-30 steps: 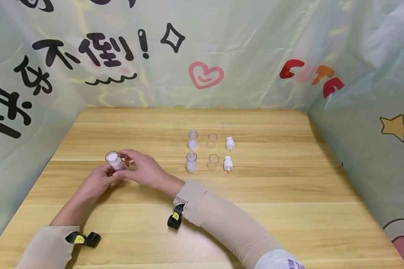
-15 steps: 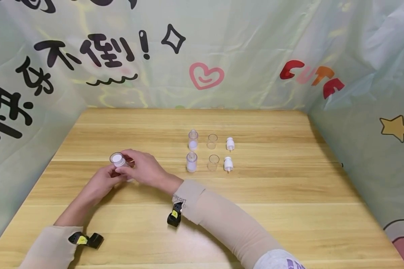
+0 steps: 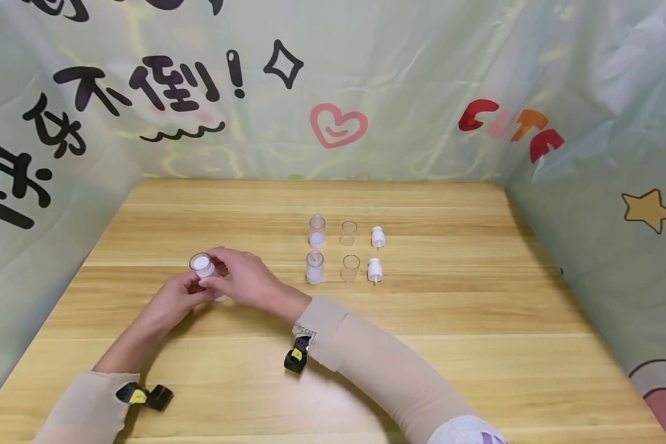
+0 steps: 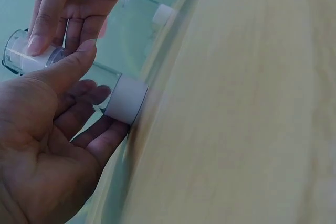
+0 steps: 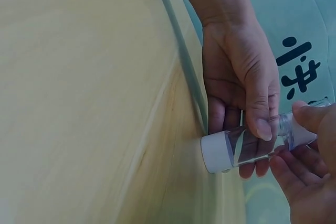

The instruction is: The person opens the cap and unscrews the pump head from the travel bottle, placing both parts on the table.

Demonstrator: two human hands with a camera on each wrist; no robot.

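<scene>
A small clear pump bottle (image 5: 249,148) with a white base stands upright at the left of the table, held in both hands. My left hand (image 3: 169,302) grips its clear body, thumb on one side and fingers on the other. Higher up, my right hand (image 3: 246,277) pinches the white pump part (image 4: 34,59) at the neck. Around the pump top sits a clear cap (image 3: 202,263). In the left wrist view the white base (image 4: 126,98) is at or very near the tabletop; fingers partly hide the neck.
Two clear bottles (image 3: 314,268) stand mid-table on the wooden table (image 3: 422,370). Right of them are two clear caps (image 3: 351,269), then two white pump heads (image 3: 374,270). Printed cloth (image 3: 411,92) hangs around the table's back and sides.
Both hands and the bottle have shifted a little to the right. Their hold on it looks much the same. The bottles, caps and pump heads mid-table stay where they were.
</scene>
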